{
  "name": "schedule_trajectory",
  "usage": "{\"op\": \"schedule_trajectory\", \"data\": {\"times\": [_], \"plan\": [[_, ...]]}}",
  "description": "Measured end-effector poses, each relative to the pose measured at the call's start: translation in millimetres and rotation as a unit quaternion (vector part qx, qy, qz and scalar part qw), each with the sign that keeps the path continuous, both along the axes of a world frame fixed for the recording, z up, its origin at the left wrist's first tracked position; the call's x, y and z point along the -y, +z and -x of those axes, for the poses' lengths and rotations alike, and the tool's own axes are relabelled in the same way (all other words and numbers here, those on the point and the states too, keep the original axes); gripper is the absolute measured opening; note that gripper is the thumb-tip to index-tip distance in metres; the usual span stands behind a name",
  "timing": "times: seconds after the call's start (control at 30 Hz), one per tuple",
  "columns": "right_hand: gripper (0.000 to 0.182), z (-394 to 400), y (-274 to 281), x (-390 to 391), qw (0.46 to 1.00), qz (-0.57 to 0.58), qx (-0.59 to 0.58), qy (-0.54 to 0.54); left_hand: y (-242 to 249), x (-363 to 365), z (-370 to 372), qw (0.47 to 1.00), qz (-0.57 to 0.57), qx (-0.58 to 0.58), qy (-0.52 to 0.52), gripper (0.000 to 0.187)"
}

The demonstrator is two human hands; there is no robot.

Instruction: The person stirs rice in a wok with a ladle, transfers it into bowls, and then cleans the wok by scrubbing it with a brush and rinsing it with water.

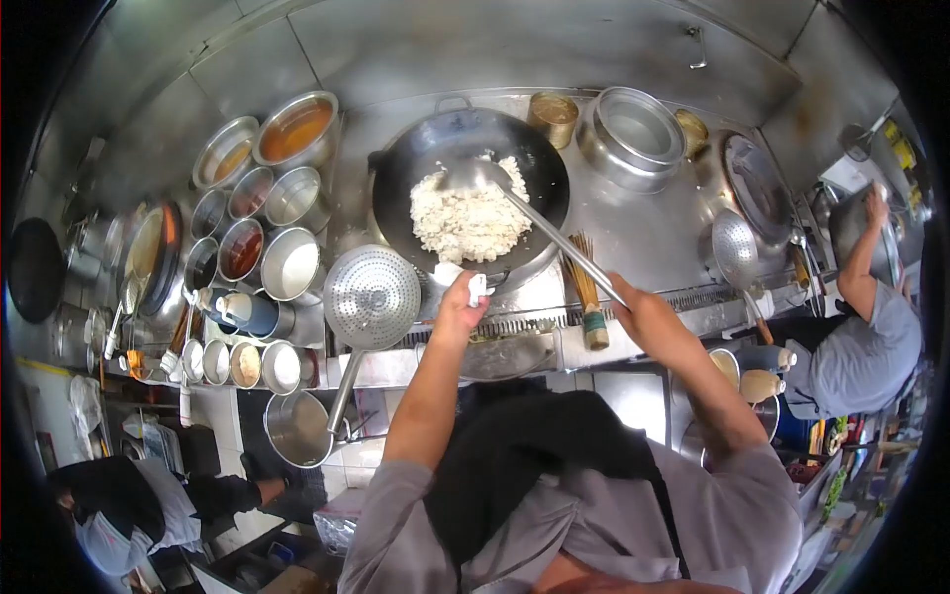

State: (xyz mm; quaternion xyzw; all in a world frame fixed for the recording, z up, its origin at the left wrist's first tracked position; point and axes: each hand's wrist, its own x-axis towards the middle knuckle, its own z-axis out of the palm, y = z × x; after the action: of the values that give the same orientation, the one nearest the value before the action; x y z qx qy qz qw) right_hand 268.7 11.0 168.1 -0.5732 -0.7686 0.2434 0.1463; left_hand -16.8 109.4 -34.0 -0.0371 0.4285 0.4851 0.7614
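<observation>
A black wok (542,168) sits on the range in front of me, with a heap of pale rice (470,223) spread in its middle. My left hand (457,309) is closed around a folded white cloth (476,287) at the wok's near rim, where a loop handle shows beside it. The long handle of a ladle (559,238) is gripped in my right hand (648,322). Its bowl rests in the far part of the rice, blurred. Just right of the wok lies a bamboo brush (588,302), close to the ladle's handle.
A perforated strainer (371,297) lies left of my left hand. Further left stand several metal pots of sauces and seasonings (290,262). A large steel pot (631,139) and a second strainer (734,247) are on the right. Other people (861,346) work at both sides.
</observation>
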Motion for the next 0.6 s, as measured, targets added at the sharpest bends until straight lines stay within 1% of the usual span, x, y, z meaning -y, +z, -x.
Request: {"op": "schedule_trajectory", "data": {"times": [0.07,0.1,0.13,0.17,0.2,0.27,0.37,0.4,0.47,0.5,0.57,0.6], "plan": [[0.046,-8,-15,15,0.99,-0.015,0.142,0.007,-8,-3,2,0.999,0.001,0.001,-0.035,0.009],[0.044,-1,-32,3,0.986,0.004,0.163,0.029,-10,-4,1,1.0,0.003,-0.009,-0.027,0.008],[0.043,3,-71,-20,0.987,-0.001,0.16,0.023,-4,-4,0,1.0,0.022,0.002,-0.022,0.007],[0.042,5,-97,-42,0.987,-0.008,0.159,0.018,-9,-4,1,0.999,0.013,0.012,-0.031,0.007],[0.042,11,-89,-55,0.987,-0.008,0.16,0.016,-13,-5,1,0.999,0.003,0.021,-0.035,0.007],[0.044,24,-59,-71,0.996,-0.012,0.08,0.02,-10,-5,1,0.999,0.001,0.018,-0.031,0.007],[0.041,1,-17,-32,0.998,-0.024,0.046,0.047,0,-4,1,0.999,0.01,0.011,-0.037,0.008],[0.041,-5,-8,-22,0.997,-0.024,0.048,0.049,3,-4,0,0.999,0.021,0.008,-0.041,0.008],[0.035,-13,0,-5,0.996,0.035,0.072,0.049,0,-4,-1,1.0,0.003,0.022,-0.011,0.009],[0.035,-9,-16,-8,0.992,0.037,0.107,0.06,-3,4,-3,0.999,-0.011,0.03,0.006,0.009],[0.032,-3,-29,-6,0.992,0.057,0.1,0.054,22,30,-18,0.999,0.005,0.022,0.028,0.007],[0.03,-2,-28,-16,0.992,0.064,0.092,0.052,62,49,-24,0.999,0.015,0.011,0.033,0.008]]}}
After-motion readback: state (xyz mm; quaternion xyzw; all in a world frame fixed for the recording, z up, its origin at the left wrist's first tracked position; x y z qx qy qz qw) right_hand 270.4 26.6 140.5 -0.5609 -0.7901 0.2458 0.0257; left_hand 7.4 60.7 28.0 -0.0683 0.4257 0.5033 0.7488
